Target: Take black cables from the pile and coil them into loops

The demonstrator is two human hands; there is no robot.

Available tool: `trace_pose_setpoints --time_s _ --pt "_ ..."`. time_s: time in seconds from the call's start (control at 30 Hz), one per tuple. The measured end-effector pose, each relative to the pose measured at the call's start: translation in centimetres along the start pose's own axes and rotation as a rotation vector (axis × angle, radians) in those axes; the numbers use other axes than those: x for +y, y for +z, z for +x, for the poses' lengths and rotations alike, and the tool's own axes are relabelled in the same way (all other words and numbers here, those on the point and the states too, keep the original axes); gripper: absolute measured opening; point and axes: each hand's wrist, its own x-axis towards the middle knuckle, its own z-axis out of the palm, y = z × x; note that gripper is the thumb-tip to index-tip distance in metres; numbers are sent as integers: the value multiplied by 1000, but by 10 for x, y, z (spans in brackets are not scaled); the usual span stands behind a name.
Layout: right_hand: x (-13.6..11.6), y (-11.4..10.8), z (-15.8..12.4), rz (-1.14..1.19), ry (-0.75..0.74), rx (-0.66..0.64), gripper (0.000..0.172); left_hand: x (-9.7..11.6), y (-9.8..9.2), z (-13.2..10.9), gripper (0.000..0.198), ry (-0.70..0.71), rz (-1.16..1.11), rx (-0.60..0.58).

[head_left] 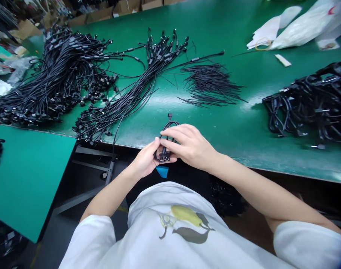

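In front of my body, at the table's near edge, I hold a black cable [157,154] coiled into a loop. One connector end [169,116] sticks up beyond my fingers, and another plug [166,158] shows at the bottom of the coil. My left hand [144,160] grips the coil from the left, thumb on top. From the right, my right hand [187,145] closes over the coil, its fingers bent across the strands and partly hiding them. Past the hands lies a pile of short black ties [212,85].
A bundle of straight black cables [139,82] lies across the green table [170,102], beside a larger heap of cables [66,67] at left. Coiled cables [313,101] are piled at right. White plastic bags [304,31] and a small white piece [282,60] lie farther back.
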Motion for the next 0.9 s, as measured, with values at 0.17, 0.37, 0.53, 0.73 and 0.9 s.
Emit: trace_pose_setpoints --time_s 0.17,0.37,0.53,0.73,0.9 --pt "-5 0 -5 31 -108 -113 25 -5 -11 -7 40 -18 59 -75" --pt "-13 -13 -2 308 191 37 22 -6 -18 -14 55 -57 266 -208" --pt "5 -67 11 759 721 709 10 -4 -40 -32 50 -186 912 -516" --pt "-25 -60 17 918 713 -170 15 17 -47 -47 61 435 1084 -297" --pt "-51 -21 23 999 712 -436 19 17 -21 -48 60 835 1592 -79"
